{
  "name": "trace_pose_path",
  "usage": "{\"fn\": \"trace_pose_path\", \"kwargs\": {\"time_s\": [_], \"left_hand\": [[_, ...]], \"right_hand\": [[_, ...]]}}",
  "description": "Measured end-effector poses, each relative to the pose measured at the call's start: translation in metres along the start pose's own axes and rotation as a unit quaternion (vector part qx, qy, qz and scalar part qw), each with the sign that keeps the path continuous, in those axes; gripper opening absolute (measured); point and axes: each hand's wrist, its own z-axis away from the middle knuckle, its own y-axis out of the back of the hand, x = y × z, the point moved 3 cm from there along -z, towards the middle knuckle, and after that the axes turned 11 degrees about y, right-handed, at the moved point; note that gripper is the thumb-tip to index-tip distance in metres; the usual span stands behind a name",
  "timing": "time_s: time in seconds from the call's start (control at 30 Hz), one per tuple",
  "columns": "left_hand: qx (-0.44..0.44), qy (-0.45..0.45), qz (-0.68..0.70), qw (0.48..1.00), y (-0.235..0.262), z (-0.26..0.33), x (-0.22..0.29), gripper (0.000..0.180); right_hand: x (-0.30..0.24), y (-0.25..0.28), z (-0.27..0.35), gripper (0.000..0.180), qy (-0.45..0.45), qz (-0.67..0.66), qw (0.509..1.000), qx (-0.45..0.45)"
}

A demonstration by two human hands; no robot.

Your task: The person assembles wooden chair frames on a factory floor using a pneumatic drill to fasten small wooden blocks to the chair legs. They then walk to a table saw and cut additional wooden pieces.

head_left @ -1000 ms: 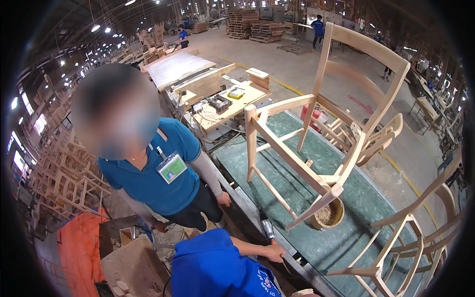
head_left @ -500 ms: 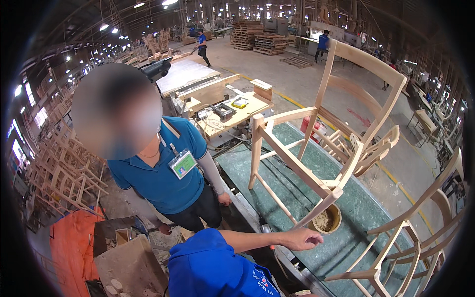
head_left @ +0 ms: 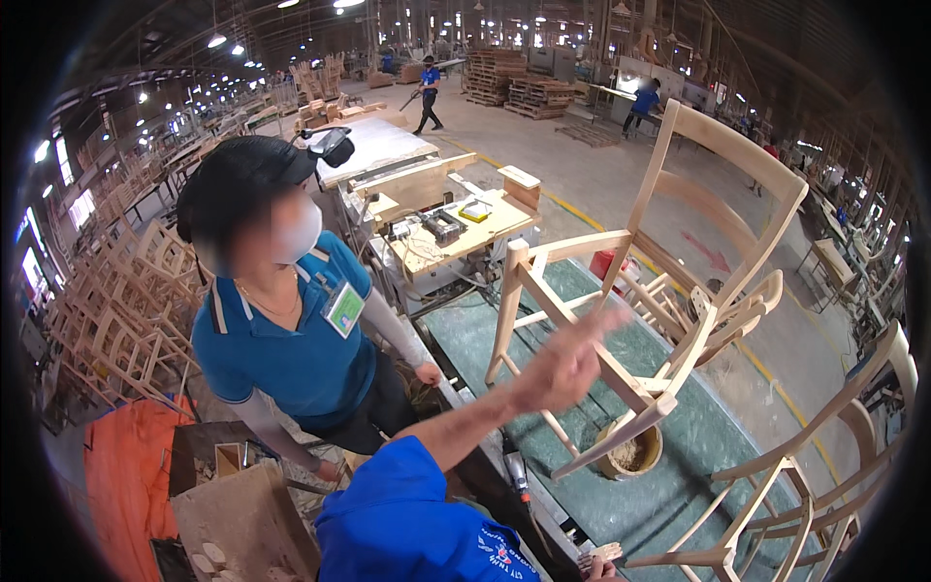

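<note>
My left hand [head_left: 562,367] is raised in front of the pale unfinished wooden chair [head_left: 630,380], index finger stretched forward and blurred by motion. It holds nothing, and I cannot tell whether it touches the chair. The chair stands on a green-topped workbench [head_left: 582,504]. Beside its near front leg sits a yellow tub [head_left: 652,456] of tan, crumbly-looking material. Low in the view, my right hand [head_left: 601,557] is at the bench's near edge; only part of it shows, and its grip is unclear. A slim tool with a red end [head_left: 520,479] lies along that edge.
A co-worker in a teal shirt [head_left: 281,339] stands at the left by the bench. More wooden chairs [head_left: 776,495] are at the right. Beyond the bench is a wooden work table [head_left: 475,233] with tools. A box [head_left: 242,524] and orange sheet [head_left: 126,485] lie lower left.
My left hand has risen from beside the tub to in front of the chair, its index finger now extended. My right hand shows more at the bottom. The co-worker's head has turned toward the chair.
</note>
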Motion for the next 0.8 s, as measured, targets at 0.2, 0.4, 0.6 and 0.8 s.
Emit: {"fn": "trace_pose_path", "kwargs": {"time_s": [0.2,0.4,0.6,0.8], "left_hand": [[0.260,-0.109,-0.529,0.801,0.100,-0.085,0.006,0.101],[0.238,-0.098,-0.512,0.820,0.108,-0.098,0.005,0.101],[0.240,-0.070,-0.537,0.806,0.097,-0.104,0.001,0.099],[0.209,-0.045,-0.542,0.812,0.091,-0.103,-0.005,0.099]], "right_hand": [[0.014,-0.005,-0.009,0.026,-0.013,-0.042,0.999,-0.021],[0.020,0.002,-0.008,0.027,-0.016,-0.061,0.998,-0.017],[0.018,0.007,-0.014,0.025,-0.059,-0.046,0.997,-0.001],[0.012,0.006,-0.003,0.026,-0.063,-0.028,0.997,0.022]]}}
